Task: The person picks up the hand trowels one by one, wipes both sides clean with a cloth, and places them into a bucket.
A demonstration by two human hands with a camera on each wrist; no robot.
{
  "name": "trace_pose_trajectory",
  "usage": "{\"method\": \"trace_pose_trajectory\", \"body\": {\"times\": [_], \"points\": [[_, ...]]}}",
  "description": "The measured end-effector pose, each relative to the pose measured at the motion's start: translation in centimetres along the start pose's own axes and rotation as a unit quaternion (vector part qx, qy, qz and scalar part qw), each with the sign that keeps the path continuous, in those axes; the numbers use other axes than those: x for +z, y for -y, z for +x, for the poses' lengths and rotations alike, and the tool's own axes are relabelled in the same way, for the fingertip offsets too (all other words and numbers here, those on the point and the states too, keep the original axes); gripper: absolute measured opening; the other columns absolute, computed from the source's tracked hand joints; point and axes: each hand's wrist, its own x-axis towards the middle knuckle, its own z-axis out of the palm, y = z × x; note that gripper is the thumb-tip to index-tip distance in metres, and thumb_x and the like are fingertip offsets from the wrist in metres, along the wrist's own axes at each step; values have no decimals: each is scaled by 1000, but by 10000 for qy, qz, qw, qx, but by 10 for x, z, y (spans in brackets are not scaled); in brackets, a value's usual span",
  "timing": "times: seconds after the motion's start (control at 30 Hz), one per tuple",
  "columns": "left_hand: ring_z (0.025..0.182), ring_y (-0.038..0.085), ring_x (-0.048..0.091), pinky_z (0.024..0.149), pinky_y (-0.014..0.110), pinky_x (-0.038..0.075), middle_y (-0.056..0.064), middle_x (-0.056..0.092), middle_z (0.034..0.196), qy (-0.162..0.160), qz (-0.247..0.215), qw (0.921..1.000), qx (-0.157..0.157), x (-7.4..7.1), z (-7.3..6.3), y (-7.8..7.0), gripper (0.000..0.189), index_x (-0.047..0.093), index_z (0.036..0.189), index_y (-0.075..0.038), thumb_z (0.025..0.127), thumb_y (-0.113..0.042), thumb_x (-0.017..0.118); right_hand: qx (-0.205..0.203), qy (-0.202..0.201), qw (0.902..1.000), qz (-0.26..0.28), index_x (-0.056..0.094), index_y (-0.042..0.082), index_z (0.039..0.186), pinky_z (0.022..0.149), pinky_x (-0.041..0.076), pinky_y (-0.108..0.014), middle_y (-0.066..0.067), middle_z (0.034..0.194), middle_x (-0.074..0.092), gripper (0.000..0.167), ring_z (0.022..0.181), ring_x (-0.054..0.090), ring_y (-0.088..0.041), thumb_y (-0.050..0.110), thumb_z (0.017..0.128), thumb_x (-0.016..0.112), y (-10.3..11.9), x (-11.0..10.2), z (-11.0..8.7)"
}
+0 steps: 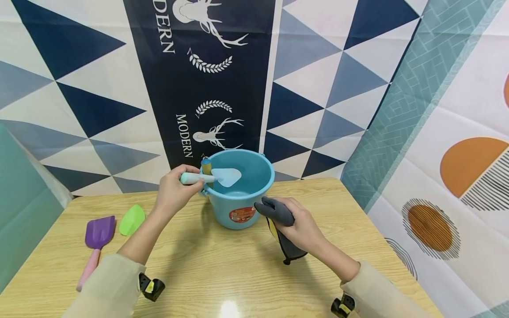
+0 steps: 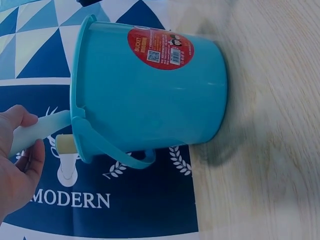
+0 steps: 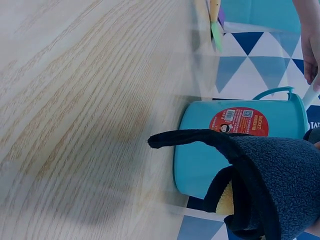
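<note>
A light blue bucket (image 1: 234, 204) with a red label stands upright near the back of the table. My left hand (image 1: 177, 187) pinches the pale mint handle of a small toy shovel (image 1: 227, 177), whose blade hangs over the bucket's opening. In the left wrist view that handle (image 2: 40, 131) crosses the rim. A yellowish stick with a blue end (image 1: 206, 166) leans out of the bucket at its left rim. To the right of the bucket, my right hand (image 1: 300, 224) grips a folded dark grey cloth (image 1: 278, 213) with a yellow underside; its loose end droops in the right wrist view.
At the left of the wooden table (image 1: 238, 274) lie a purple shovel (image 1: 99, 232) with a pink handle and a bright green shovel blade (image 1: 132, 220), partly behind my left forearm. A patterned wall covering (image 1: 222, 88) rises right behind the bucket.
</note>
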Motion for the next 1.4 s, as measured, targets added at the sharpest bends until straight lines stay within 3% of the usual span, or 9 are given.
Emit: {"method": "trace_pose_trajectory", "body": {"times": [0.47,0.83,1.4], "points": [[87,24,65,70,27,51,14,66,106,-30,-351,9994,33,9,5,-2,32,61,112,-5,82,-12,68,-56,35,10000,-37,56,12,125,87,50,-47,-7,117,61,49,109,59,-27,4,78,71,-2,1,0],[88,25,66,77,30,55,16,66,98,-150,-445,9989,95,17,11,-2,33,61,111,-3,81,-9,70,49,60,10000,-4,56,12,125,88,50,-47,-7,119,61,50,110,59,-27,3,79,71,-2,-1,0],[93,24,61,71,10,46,17,64,101,-39,-648,9976,-222,23,14,4,39,58,118,-2,83,-12,69,-2,204,9998,33,56,14,126,90,49,-46,-4,119,62,49,111,59,-23,8,80,71,0,1,-2]]}}
